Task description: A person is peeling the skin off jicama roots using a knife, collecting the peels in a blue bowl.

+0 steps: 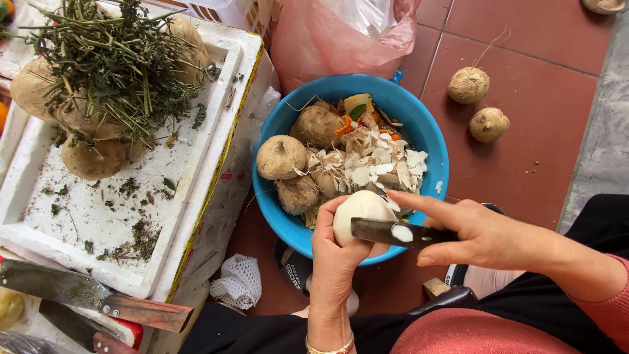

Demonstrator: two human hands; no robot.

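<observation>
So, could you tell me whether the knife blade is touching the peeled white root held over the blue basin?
Touching. In the head view the knife blade lies flat against the peeled white root, which the left hand cups while the right hand holds the knife.

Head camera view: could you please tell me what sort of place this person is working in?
Probably an informal floor-level food-prep spot, perhaps a market stall. The left hand holds a peeled white root over a blue basin on red floor tiles, beside a white foam tray.

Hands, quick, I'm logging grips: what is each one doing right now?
Left hand: closed around a peeled white root, held over the blue basin.
Right hand: closed on a knife, blade against the root.
</observation>
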